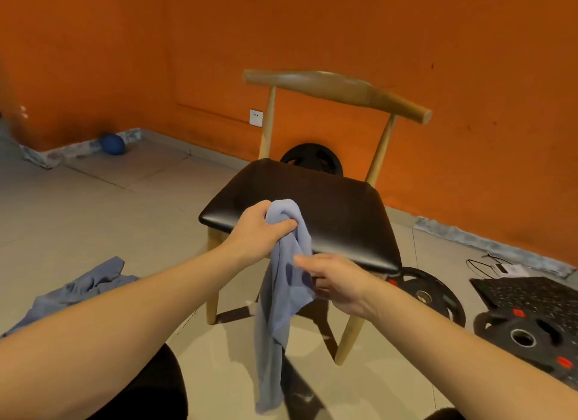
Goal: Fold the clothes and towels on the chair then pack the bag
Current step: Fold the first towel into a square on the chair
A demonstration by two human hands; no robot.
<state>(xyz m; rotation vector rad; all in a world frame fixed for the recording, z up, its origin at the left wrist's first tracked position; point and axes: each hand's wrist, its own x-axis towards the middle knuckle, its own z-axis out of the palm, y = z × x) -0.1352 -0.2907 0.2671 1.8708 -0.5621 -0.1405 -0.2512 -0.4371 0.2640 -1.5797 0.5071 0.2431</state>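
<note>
A blue-grey towel point(278, 319) hangs in front of the chair, bunched at its top. My left hand point(261, 228) grips that bunched top above the seat's front edge. My right hand point(331, 282) pinches the towel's right edge lower down, thumb and fingers closed on the cloth. The wooden chair point(334, 213) has a black padded seat with nothing lying on it. A second blue-grey garment point(78, 288) lies crumpled on the floor at the left, partly hidden by my left forearm. No bag is in view.
Black weight plates lie right of the chair on the floor point(434, 294) point(528, 335), and another leans on the orange wall behind the seat point(312, 158). A black speckled mat point(531, 294) sits far right. A blue ball point(112, 144) rests by the left wall.
</note>
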